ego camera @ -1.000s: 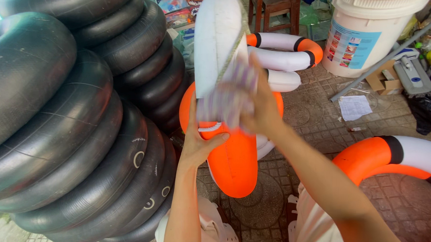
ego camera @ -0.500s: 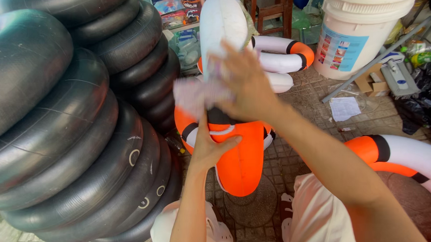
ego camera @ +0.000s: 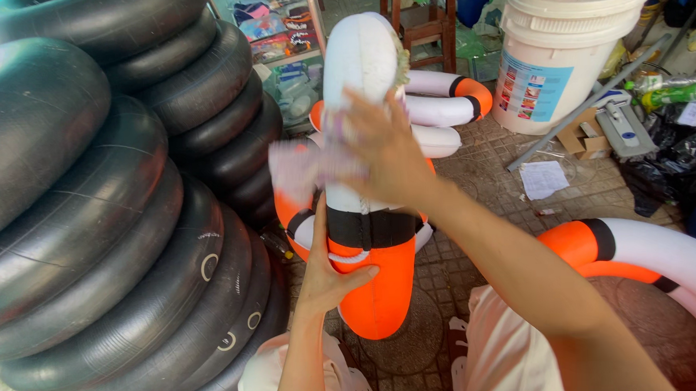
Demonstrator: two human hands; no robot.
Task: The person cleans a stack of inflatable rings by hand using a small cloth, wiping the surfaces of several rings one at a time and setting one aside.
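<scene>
I am standing a big swim ring point(ego camera: 368, 218) up on its edge between my knees, right in front of me on the brick floor point(ego camera: 482, 283). The ring is white at the top, has a black band in the middle and is bright orange at the bottom. My left hand point(ego camera: 331, 277) holds it steady low down, fingers wrapped round the orange part just under the black band. My right hand point(ego camera: 385, 152) is up on the white part, pressing a pale cloth point(ego camera: 304, 166) flat against it; the cloth is blurry, so I think I am rubbing. The white top looks mostly clean to me, but I can see a bit of grubby fluff near the very top edge, so I think the wiping is only part done. The black band and the orange part look not yet wiped, though I cannot be sure. More rings of the same colours lie behind this one point(ego camera: 445, 99) and one lies by my right side point(ego camera: 635, 247), so they may be waiting too. A tall stack of black rubber tubes point(ego camera: 116, 188) is on my left, and a white bucket point(ego camera: 567, 57) stands further back
</scene>
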